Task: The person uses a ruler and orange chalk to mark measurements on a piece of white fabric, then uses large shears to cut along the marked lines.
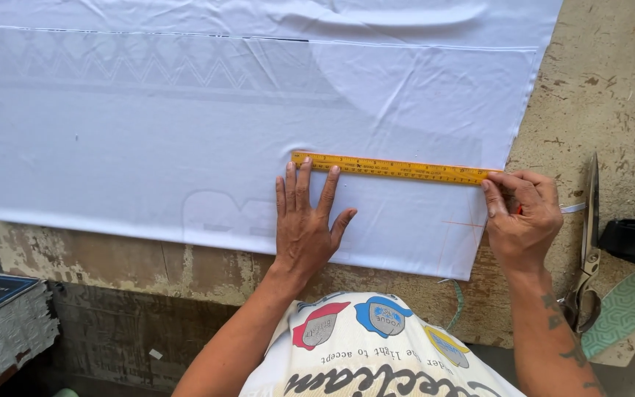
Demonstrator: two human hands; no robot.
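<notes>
- Yellow ruler (395,168) is lying flat across the white fabric (185,125) on the worn, chipped desk (597,88).
- Scissors (588,242) are resting just right of the fabric, near a teal patterned scrap (622,312).
- Left hand (306,220) is pressing the ruler's left end, fingers spread.
- Right hand (523,217) is pinching something small at the ruler's right end.

Smooth white cloth (185,147), worn rough table (597,81)

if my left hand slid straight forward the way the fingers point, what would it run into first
The left hand lies flat on the white cloth, fingers pointing away. Its fingertips already reach the yellow ruler, so it would meet the ruler's near end first, probably.
</notes>
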